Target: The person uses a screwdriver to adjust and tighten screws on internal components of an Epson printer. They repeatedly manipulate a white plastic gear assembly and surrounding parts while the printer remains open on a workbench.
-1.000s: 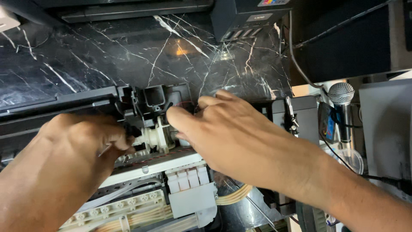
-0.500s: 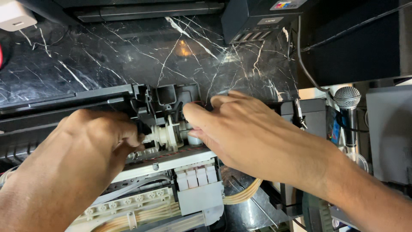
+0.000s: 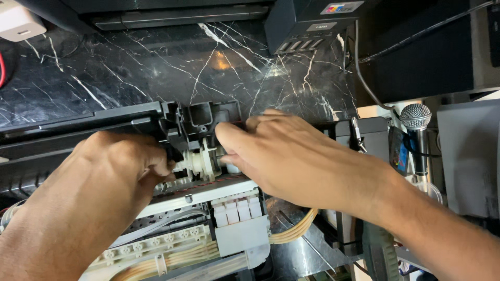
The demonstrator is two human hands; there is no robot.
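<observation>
The left hand (image 3: 112, 166) is pinching the cream plastic geared roller (image 3: 200, 162) inside the opened black printer chassis (image 3: 78, 132); the right hand (image 3: 291, 153) is apparently gripping its other end. A small multicoloured rectangular label (image 3: 341, 8) is sitting on the black ink tank box (image 3: 307, 26) above.

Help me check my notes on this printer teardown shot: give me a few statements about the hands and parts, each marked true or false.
1. Both hands meet at the white plastic gear assembly. True.
2. The left hand holds a screwdriver. False: no tool shows in it; its fingers rest against the white part.
3. A microphone stands to the right of the right hand. True.
4. The surface behind the opened printer is plain white. False: it is black marble with white veins.
5. A bundle of pale yellowish tubes curves below the right hand. True.
</observation>
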